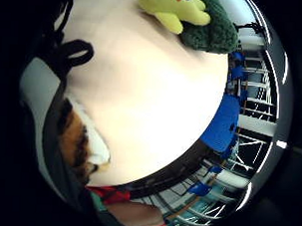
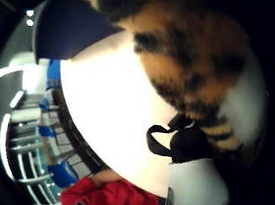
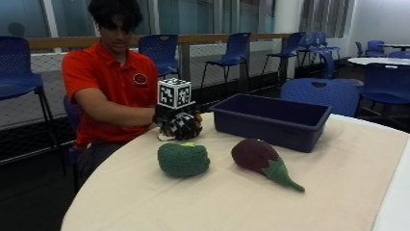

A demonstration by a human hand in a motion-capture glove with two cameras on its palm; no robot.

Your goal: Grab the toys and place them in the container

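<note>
A round table with a cream cloth top (image 3: 211,202) takes up most of the scene, with a person in a red shirt (image 3: 108,79) seated at its far edge. Toward the far side sits a deep navy-blue rectangular plastic container (image 3: 272,120). In front of it lies a dark purple plush aubergine with a green stalk (image 3: 262,161), and just beside that a green knitted broccoli toy (image 3: 183,160) with a bit of yellow plush (image 1: 177,9) showing behind it. Smallest is an orange, black and white striped plush toy (image 2: 192,64) — a tiger, perhaps, though I can't see it well. The black-gloved right hand (image 3: 179,125) has its fingers curled round it near the container's end, above the table's edge — seemingly lifted clear.
</note>
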